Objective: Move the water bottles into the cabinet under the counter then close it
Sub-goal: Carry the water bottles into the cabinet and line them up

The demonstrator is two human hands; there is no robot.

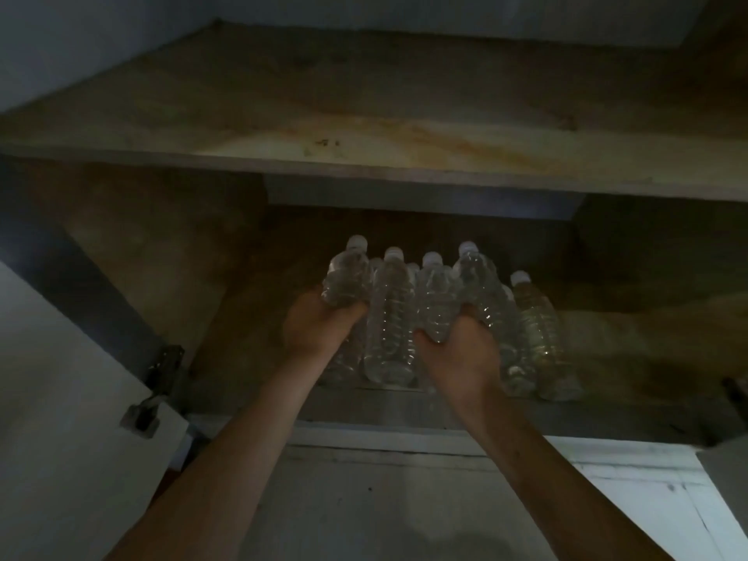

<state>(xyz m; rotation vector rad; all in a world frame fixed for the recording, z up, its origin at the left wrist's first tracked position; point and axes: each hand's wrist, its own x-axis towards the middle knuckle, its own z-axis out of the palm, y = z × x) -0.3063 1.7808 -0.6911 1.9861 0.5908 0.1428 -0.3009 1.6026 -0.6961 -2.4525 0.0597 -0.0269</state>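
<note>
Watching the head view, I see my left hand (319, 323) clenched round one water bottle (347, 277) and my right hand (459, 352) grasping a second bottle (437, 303), both inside the cabinet (631, 338). Setting them down this crowded could topple the standing bottles (390, 317).

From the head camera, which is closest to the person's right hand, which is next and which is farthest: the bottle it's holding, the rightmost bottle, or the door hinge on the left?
1. Gripped bottle: held in the right hand itself, touching it.
2. Rightmost bottle: standing just to the hand's right.
3. Door hinge: far off to the left.
</note>
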